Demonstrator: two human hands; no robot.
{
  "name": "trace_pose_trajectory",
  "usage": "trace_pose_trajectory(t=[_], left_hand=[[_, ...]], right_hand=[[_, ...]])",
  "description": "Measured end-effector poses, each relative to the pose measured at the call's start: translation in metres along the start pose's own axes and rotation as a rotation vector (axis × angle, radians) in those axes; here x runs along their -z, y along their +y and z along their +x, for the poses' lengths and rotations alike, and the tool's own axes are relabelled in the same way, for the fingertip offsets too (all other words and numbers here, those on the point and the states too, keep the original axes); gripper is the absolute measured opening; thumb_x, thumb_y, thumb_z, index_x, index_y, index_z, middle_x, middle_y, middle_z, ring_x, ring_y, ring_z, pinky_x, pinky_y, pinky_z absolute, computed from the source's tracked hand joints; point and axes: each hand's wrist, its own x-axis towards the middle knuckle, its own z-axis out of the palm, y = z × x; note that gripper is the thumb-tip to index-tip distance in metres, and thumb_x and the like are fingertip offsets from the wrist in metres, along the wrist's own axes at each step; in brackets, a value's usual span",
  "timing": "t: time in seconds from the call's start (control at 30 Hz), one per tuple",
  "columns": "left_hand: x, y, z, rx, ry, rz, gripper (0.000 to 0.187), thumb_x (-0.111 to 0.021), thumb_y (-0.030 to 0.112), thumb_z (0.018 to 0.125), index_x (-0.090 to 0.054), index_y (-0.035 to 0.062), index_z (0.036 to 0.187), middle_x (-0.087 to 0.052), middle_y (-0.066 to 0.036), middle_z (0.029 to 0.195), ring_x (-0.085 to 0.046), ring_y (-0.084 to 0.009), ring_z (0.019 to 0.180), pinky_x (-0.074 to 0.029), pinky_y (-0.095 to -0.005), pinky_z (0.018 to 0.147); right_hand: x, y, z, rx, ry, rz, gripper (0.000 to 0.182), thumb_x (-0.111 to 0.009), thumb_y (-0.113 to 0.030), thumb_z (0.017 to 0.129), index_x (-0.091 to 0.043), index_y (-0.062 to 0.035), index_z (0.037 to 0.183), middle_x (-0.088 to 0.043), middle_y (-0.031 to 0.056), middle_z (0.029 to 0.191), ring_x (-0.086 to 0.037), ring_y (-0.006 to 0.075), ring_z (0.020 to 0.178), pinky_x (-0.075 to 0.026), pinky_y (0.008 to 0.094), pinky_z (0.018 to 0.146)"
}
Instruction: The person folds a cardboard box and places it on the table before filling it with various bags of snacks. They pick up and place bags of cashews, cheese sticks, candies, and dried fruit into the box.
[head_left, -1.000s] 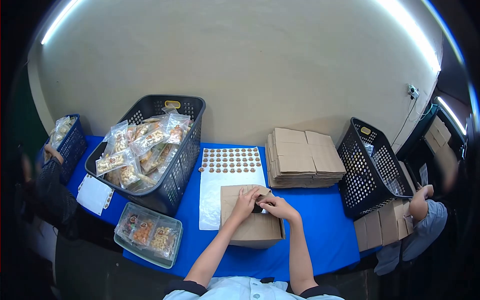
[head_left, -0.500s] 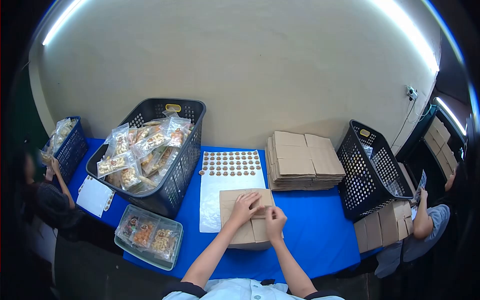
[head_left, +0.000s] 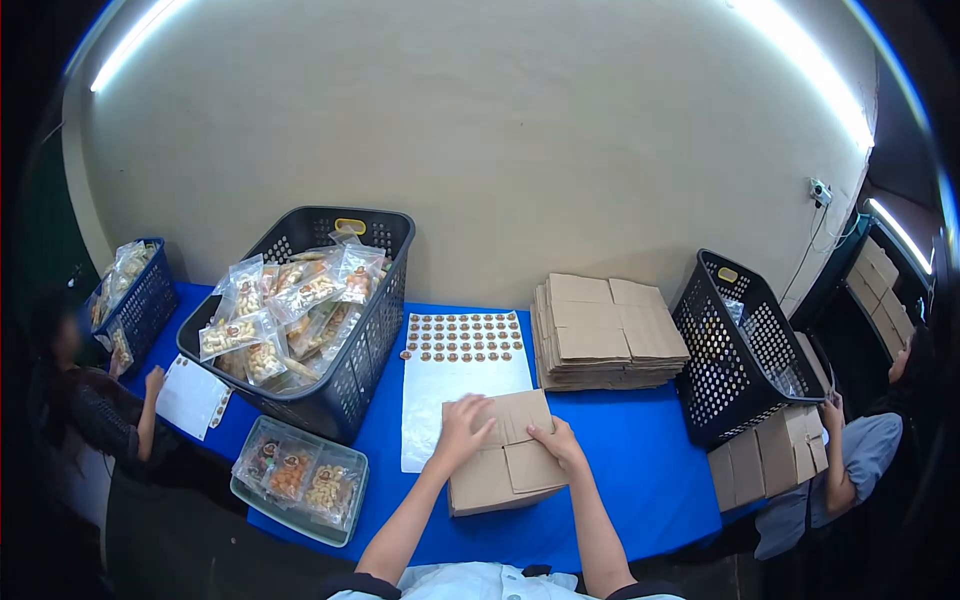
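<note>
A brown cardboard box (head_left: 505,462) stands at the front of the blue table, its flaps meeting on top. My left hand (head_left: 463,432) rests on the box's upper left part, fingers apart. On the right edge of the same box lies my right hand (head_left: 558,443), thumb on the top and the other fingers partly hidden. Behind the box is a white sheet (head_left: 425,395) with rows of round stickers. A stack of flattened cardboard boxes (head_left: 600,335) sits to the right of the sheet.
At left stands a large black basket (head_left: 350,380) of snack packets, with a green tray (head_left: 355,505) of packets before it. Another black basket (head_left: 725,375) is at right. Co-workers sit at both sides, near a blue basket (head_left: 155,295) and more boxes (head_left: 765,455).
My right hand has opened from a pinch and moved to the box's right edge. My left hand has shifted left. The left co-worker's hand has moved toward the paper.
</note>
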Motion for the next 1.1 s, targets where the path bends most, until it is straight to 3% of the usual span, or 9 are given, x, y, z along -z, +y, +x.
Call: trace_pose_trajectory(t=[0.1, 0.2, 0.3, 0.43, 0.53, 0.7, 0.8, 1.0, 1.1], left_hand=[[0.02, 0.008, -0.023, 0.231, 0.1, 0.365, 0.071, -0.066, 0.035, 0.072, -0.034, 0.0045, 0.128, -0.039, -0.018, 0.126, -0.039, -0.0336, 0.116, -0.027, -0.0414, 0.099], [0.017, -0.006, -0.05, 0.44, 0.047, -0.115, 0.09, -0.067, 0.034, 0.072, -0.013, 0.0021, 0.135, -0.031, -0.022, 0.131, -0.035, -0.0339, 0.12, -0.027, -0.0397, 0.1], [0.012, 0.001, -0.062, 0.553, -0.064, -0.593, 0.09, -0.066, 0.028, 0.075, -0.005, -0.002, 0.135, -0.03, -0.023, 0.132, -0.033, -0.0313, 0.122, -0.027, -0.037, 0.101], [-0.006, -0.005, -0.061, 0.53, 0.084, -0.539, 0.085, -0.065, 0.022, 0.076, -0.008, -0.0011, 0.135, -0.037, -0.023, 0.128, -0.042, -0.0295, 0.116, -0.035, -0.0342, 0.095], [-0.006, -0.003, -0.053, 0.548, 0.134, -0.501, 0.078, -0.061, 0.023, 0.079, -0.012, -0.001, 0.135, -0.046, -0.025, 0.12, -0.048, -0.0308, 0.11, -0.039, -0.0356, 0.091], [-0.01, -0.008, -0.052, 0.718, 0.157, -0.406, 0.061, -0.05, 0.032, 0.086, -0.027, -0.0016, 0.13, -0.051, -0.027, 0.113, -0.05, -0.0339, 0.108, -0.04, -0.0372, 0.089], [-0.013, -0.026, -0.064, 0.711, 0.096, -0.438, 0.055, -0.043, 0.035, 0.089, -0.033, -0.0019, 0.127, -0.049, -0.024, 0.117, -0.049, -0.032, 0.11, -0.038, -0.0358, 0.091], [0.04, 0.034, -0.062, 0.591, 0.154, -0.72, 0.044, -0.031, 0.032, 0.095, -0.04, -0.001, 0.123, -0.046, -0.016, 0.125, -0.045, -0.0219, 0.114, -0.037, -0.0306, 0.093], [0.057, 0.033, -0.06, 0.511, 0.218, -0.9, 0.045, -0.028, 0.038, 0.095, -0.049, 0.0004, 0.109, -0.054, -0.012, 0.113, -0.051, -0.0186, 0.106, -0.038, -0.0302, 0.091]], right_hand=[[-0.001, 0.006, 0.002, 0.017, 0.009, 0.063, 0.049, -0.067, -0.023, 0.076, -0.049, 0.0064, 0.111, -0.058, 0.0161, 0.103, -0.056, 0.0201, 0.091, -0.046, 0.0305, 0.078], [-0.003, 0.002, -0.002, 0.01, -0.019, 0.118, 0.048, -0.065, -0.023, 0.078, -0.048, 0.0063, 0.112, -0.057, 0.0167, 0.104, -0.056, 0.0202, 0.093, -0.045, 0.0305, 0.08], [-0.007, 0.004, -0.001, 0.054, -0.023, 0.133, 0.048, -0.062, -0.024, 0.081, -0.047, 0.0065, 0.114, -0.056, 0.0171, 0.106, -0.054, 0.0205, 0.096, -0.043, 0.0306, 0.083], [-0.012, 0.012, 0.003, 0.04, 0.144, 0.005, 0.045, -0.055, -0.025, 0.086, -0.045, 0.0061, 0.118, -0.056, 0.0164, 0.107, -0.052, 0.021, 0.1, -0.04, 0.0304, 0.087], [-0.009, 0.018, 0.008, 0.034, 0.073, -0.041, 0.043, -0.051, -0.024, 0.088, -0.044, 0.0051, 0.119, -0.055, 0.0156, 0.109, -0.052, 0.0206, 0.1, -0.04, 0.0297, 0.087], [0.003, -0.004, -0.014, 0.01, -0.116, 0.194, 0.043, -0.054, -0.022, 0.086, -0.044, 0.0043, 0.119, -0.054, 0.0152, 0.111, -0.052, 0.0196, 0.101, -0.041, 0.0302, 0.086], [0.006, -0.009, -0.037, 0.025, -0.135, 0.233, 0.045, -0.058, -0.017, 0.084, -0.043, 0.0042, 0.121, -0.054, 0.0148, 0.111, -0.051, 0.0197, 0.102, -0.041, 0.0314, 0.087], [0.027, -0.048, -0.097, 0.113, -0.073, 0.547, 0.042, -0.056, -0.002, 0.078, -0.043, 0.0018, 0.118, -0.054, 0.0138, 0.111, -0.05, 0.0193, 0.105, -0.039, 0.0327, 0.089], [0.047, -0.036, -0.101, 0.119, -0.111, 0.726, 0.036, -0.051, 0.003, 0.076, -0.048, 0.0011, 0.111, -0.053, 0.0144, 0.114, -0.049, 0.0196, 0.108, -0.038, 0.032, 0.091]])
